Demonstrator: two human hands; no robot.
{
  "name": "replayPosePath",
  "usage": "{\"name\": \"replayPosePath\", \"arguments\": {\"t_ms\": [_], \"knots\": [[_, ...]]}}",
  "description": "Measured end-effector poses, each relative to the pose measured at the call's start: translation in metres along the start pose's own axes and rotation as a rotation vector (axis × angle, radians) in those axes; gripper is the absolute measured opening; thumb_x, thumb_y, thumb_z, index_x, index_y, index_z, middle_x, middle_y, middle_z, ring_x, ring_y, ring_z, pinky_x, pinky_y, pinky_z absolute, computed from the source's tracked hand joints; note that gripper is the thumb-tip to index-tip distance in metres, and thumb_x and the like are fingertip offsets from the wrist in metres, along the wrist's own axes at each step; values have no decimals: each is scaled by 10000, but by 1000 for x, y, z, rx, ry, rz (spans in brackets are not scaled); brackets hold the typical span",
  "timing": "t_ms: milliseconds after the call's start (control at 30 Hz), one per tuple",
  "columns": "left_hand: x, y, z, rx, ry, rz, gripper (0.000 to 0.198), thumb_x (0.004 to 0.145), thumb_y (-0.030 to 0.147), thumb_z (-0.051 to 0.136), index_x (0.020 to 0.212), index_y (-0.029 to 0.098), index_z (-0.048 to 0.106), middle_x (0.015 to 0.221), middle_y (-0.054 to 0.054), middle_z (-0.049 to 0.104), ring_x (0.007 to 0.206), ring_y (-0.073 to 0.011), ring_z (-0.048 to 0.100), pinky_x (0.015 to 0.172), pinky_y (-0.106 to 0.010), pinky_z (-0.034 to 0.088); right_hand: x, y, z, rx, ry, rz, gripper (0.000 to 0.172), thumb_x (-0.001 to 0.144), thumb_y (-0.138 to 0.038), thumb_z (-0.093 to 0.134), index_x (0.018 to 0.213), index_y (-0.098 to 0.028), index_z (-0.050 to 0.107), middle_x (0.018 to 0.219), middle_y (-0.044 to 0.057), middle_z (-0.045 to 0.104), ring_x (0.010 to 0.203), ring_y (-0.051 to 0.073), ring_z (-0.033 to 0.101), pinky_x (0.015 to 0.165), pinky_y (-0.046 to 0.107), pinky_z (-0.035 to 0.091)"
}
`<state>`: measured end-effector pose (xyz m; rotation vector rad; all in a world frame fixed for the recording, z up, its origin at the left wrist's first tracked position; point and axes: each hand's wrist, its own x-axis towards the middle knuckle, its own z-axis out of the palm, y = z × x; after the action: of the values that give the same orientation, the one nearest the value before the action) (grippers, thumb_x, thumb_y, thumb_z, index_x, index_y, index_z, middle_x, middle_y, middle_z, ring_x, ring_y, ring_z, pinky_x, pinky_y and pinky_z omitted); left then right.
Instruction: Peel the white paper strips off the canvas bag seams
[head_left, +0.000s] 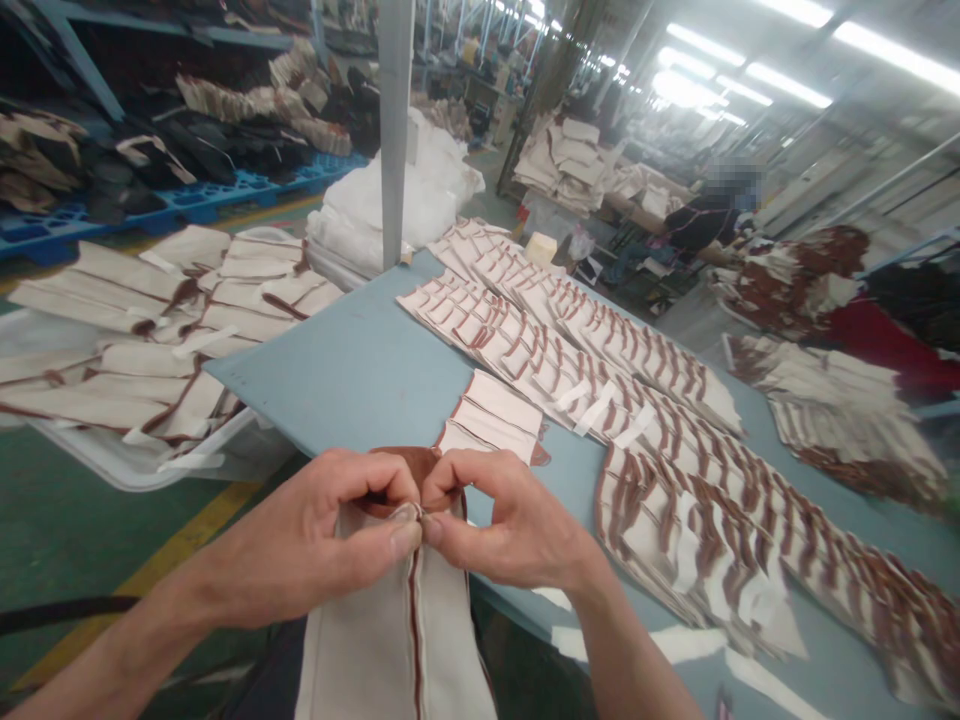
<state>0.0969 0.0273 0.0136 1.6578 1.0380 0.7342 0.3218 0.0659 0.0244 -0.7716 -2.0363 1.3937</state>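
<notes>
Both my hands meet at the upper end of a cream fabric piece with brown edging (375,620), which hangs down toward my lap. My left hand (352,530) pinches the piece just left of its middle seam, thumb on top. Close against it, my right hand (495,525) pinches the same piece on the other side of the seam. A brown inner face shows behind the fingers. Just beyond my hands, another cream piece (491,412) lies flat on the blue-grey table (337,370).
Long overlapping rows of cream and brown pieces (525,335) cover the table's right side, with white strips (682,645) near the front edge. At left stands a white bin (142,475) heaped with pieces. A metal post (395,130) rises behind the table. A person (701,225) sits farther back.
</notes>
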Motion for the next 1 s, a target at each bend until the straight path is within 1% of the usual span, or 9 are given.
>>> {"name": "replayPosePath", "arguments": {"t_ms": [100, 300, 400, 500, 667, 767, 833, 1000], "knots": [[1, 0, 2, 25, 21, 6, 219, 896, 281, 595, 690, 216, 560, 647, 75, 489, 587, -108, 432, 540, -221, 337, -3, -1, 1, -57, 17, 27, 133, 877, -229, 698, 786, -230, 601, 733, -54, 620, 675, 120, 537, 666, 243, 440], [1, 1, 0, 71, 17, -13, 218, 915, 280, 575, 721, 201, 636, 657, 62, 542, 614, -123, 466, 572, -227, 364, -5, 6, 3, -106, 43, 61, 130, 898, -273, 712, 808, -227, 630, 745, -47, 655, 688, 129, 556, 662, 251, 428], [-3, -1, -2, 71, 30, -17, 231, 931, 299, 573, 740, 199, 656, 671, 52, 579, 626, -132, 496, 582, -230, 379, -6, 8, 4, -112, 48, 44, 139, 907, -276, 718, 812, -228, 630, 753, -49, 667, 690, 126, 559, 668, 250, 432], [-6, 0, -3, 88, 17, -14, 232, 942, 304, 586, 747, 202, 662, 684, 50, 601, 637, -133, 522, 599, -226, 397, -7, 5, 5, -126, 60, 15, 132, 906, -265, 718, 816, -231, 629, 762, -46, 677, 687, 126, 564, 666, 249, 431], [-9, 4, -4, 83, 24, -8, 218, 938, 308, 608, 760, 205, 679, 690, 61, 589, 625, -118, 498, 581, -211, 379, -6, -1, 5, -180, 66, -47, 121, 934, -266, 689, 831, -241, 630, 770, -33, 690, 695, 139, 584, 701, 257, 463], [-9, 3, -5, 52, 1, -63, 250, 958, 336, 626, 754, 199, 674, 659, 65, 545, 599, -114, 456, 551, -214, 348, -5, -1, 5, -190, 60, -57, 109, 929, -239, 691, 838, -241, 632, 775, -40, 684, 707, 137, 594, 728, 258, 477], [-8, 1, -8, 23, -29, -81, 288, 985, 372, 652, 763, 193, 688, 664, 60, 547, 605, -115, 451, 554, -214, 352, -5, 1, 6, -158, 60, -60, 120, 928, -230, 710, 840, -238, 629, 784, -46, 680, 719, 132, 600, 730, 254, 472], [-8, -5, -16, -56, -127, -40, 319, 1037, 425, 685, 838, 190, 766, 718, 49, 590, 646, -124, 474, 585, -213, 380, -7, 8, 7, -18, 7, -50, 162, 978, -298, 781, 923, -226, 647, 845, -41, 689, 747, 125, 601, 710, 246, 466]]}}
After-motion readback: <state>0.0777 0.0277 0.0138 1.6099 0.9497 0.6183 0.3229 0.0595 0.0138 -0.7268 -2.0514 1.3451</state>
